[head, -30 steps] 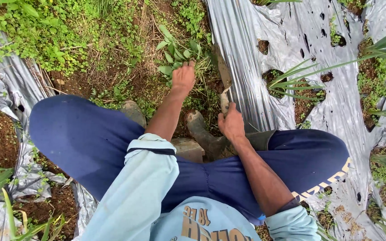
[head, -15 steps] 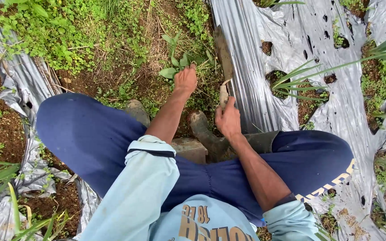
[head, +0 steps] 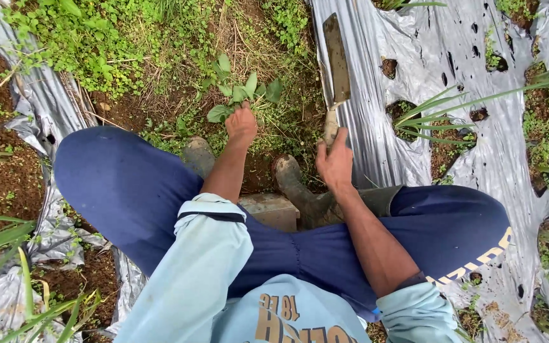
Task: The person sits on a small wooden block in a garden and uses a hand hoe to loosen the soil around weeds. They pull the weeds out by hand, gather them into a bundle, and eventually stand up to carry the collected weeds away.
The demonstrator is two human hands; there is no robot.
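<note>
My left hand is closed around the stems of a leafy green weed growing in the furrow ahead of my knees. My right hand grips the handle of a flat-bladed knife, whose muddy blade points away from me along the edge of the silver plastic mulch. I sit low, with my two muddy rubber boots planted on the soil between my knees.
Silver mulch sheets cover raised beds on both sides, with planting holes holding narrow-leaved plants. Low weeds and dry grass fill the furrow ahead. A small block seat shows under me.
My left hand slid left and nearer with the weed in it. My right hand lifted the knife, so the whole blade now shows above the mulch edge.
</note>
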